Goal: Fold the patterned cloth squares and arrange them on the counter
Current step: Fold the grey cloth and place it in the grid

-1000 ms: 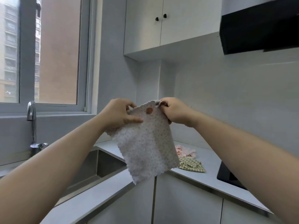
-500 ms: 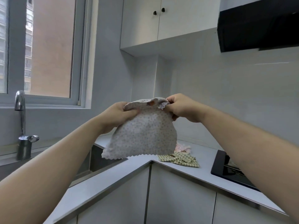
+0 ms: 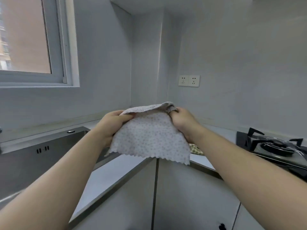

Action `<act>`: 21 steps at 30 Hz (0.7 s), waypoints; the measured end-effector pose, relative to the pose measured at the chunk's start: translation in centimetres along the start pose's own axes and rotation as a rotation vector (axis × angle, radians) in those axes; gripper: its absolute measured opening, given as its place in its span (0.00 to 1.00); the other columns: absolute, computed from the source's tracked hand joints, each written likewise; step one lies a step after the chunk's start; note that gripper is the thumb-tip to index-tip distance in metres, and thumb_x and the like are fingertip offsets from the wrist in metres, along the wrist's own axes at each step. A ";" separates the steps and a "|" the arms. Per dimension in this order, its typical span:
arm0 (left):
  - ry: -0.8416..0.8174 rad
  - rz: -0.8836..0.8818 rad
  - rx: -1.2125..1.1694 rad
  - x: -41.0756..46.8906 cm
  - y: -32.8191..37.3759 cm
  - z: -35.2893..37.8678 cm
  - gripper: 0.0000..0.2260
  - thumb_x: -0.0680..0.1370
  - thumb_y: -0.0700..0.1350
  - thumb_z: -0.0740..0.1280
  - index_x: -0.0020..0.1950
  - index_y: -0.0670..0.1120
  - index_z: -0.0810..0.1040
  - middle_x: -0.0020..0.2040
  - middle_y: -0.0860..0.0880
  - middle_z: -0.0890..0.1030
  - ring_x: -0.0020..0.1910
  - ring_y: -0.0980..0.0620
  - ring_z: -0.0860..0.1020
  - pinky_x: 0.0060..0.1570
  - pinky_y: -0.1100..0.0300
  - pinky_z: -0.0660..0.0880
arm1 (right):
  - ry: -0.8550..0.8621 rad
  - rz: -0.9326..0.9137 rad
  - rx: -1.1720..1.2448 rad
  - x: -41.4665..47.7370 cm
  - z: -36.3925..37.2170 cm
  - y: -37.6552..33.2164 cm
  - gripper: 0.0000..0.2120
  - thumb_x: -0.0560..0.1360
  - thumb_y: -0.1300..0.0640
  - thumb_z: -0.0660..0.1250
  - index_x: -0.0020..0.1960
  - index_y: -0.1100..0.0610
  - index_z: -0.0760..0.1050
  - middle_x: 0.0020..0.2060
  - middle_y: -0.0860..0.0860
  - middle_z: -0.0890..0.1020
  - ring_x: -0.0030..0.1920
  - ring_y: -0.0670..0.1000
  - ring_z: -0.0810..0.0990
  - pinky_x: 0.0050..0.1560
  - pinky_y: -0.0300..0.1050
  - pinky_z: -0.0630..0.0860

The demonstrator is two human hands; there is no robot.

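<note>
A person holds a dotted cloth (image 3: 149,140) in mid-air at the centre of the kitchen corner. The left hand (image 3: 112,124) grasps its upper edge at 9 o'clock of the cloth and the right hand (image 3: 182,122) bunches the opposite corner at 3 o'clock. The cloth is doubled over at the top. Its free hem hangs above the front edge of the pale surface (image 3: 106,178) and does not rest on it.

The risk lies in the slack. The fabric looks thin and limp, so the two layers could slide out of line before they are laid down and leave a crooked fold. If either grasp loosens, the cloth could drop past the surface toward the cabinet doors (image 3: 182,196) at 6 o'clock, or drift to the sink (image 3: 33,163) at 9 o'clock. Setting it down carelessly could also rumple the checked cloth (image 3: 196,149), which lies on the surface at 4 o'clock of the dotted one, half hidden behind the right wrist. The gas hob (image 3: 274,146) sits at 3 o'clock, near enough to matter.

The held square is pale, sprinkled with small brownish dots and cut with a zigzag hem. The checked one shows green and cream. The surface is smooth and matt grey, the sink is brushed steel, and the hob is glossy black under dark angular pan supports.
</note>
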State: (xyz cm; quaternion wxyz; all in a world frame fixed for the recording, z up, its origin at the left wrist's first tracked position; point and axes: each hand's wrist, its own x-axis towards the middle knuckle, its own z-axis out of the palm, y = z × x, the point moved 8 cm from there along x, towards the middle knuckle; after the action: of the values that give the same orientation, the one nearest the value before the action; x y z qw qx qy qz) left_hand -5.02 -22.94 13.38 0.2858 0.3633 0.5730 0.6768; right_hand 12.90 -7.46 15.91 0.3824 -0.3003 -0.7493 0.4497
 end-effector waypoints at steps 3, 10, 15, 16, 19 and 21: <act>0.072 -0.123 0.003 4.0 -4.4 -0.8 0.09 0.80 0.46 0.71 0.56 0.43 0.83 0.48 0.42 0.87 0.47 0.43 0.86 0.46 0.50 0.82 | -0.024 0.108 0.041 3.8 2.9 5.3 0.17 0.82 0.47 0.62 0.53 0.60 0.80 0.46 0.57 0.85 0.45 0.58 0.84 0.43 0.49 0.79; 0.264 -0.190 0.148 12.9 -11.4 -1.5 0.07 0.79 0.44 0.71 0.50 0.41 0.82 0.44 0.40 0.86 0.43 0.40 0.85 0.45 0.46 0.84 | 0.066 0.293 0.047 10.6 7.3 14.4 0.16 0.83 0.51 0.59 0.55 0.64 0.75 0.41 0.55 0.72 0.39 0.52 0.69 0.42 0.46 0.63; 0.382 -0.045 0.469 18.2 -11.8 -2.4 0.11 0.80 0.50 0.67 0.57 0.44 0.81 0.42 0.47 0.82 0.39 0.49 0.79 0.38 0.55 0.76 | 0.129 0.288 -0.090 14.8 8.5 16.9 0.14 0.84 0.55 0.54 0.68 0.56 0.69 0.49 0.55 0.79 0.39 0.53 0.75 0.34 0.45 0.67; 0.402 -0.037 0.533 18.9 -11.8 -2.4 0.13 0.81 0.51 0.65 0.57 0.43 0.80 0.41 0.47 0.81 0.36 0.50 0.77 0.34 0.57 0.71 | 0.142 0.286 -0.101 15.6 8.7 17.3 0.13 0.84 0.56 0.53 0.67 0.54 0.67 0.48 0.56 0.79 0.40 0.53 0.75 0.35 0.46 0.67; 0.447 -0.058 0.644 21.1 -12.3 -3.0 0.13 0.82 0.49 0.60 0.59 0.42 0.76 0.46 0.45 0.80 0.35 0.50 0.75 0.30 0.57 0.64 | 0.166 0.264 -0.137 17.2 9.0 18.5 0.10 0.84 0.59 0.52 0.64 0.52 0.66 0.44 0.55 0.77 0.37 0.55 0.74 0.34 0.47 0.65; 0.460 -0.079 0.623 22.3 -12.6 -3.3 0.13 0.83 0.46 0.58 0.62 0.42 0.75 0.53 0.43 0.81 0.37 0.50 0.74 0.30 0.57 0.64 | 0.158 0.233 -0.147 18.2 9.4 18.9 0.12 0.84 0.58 0.52 0.66 0.53 0.66 0.43 0.55 0.76 0.38 0.55 0.75 0.36 0.47 0.66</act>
State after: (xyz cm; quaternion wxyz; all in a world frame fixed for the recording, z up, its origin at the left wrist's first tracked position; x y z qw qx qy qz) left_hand -20.86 -4.59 4.44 0.0518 0.2492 0.8137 0.5226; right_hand -2.60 10.66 1.49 0.3624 -0.4467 -0.7079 0.4098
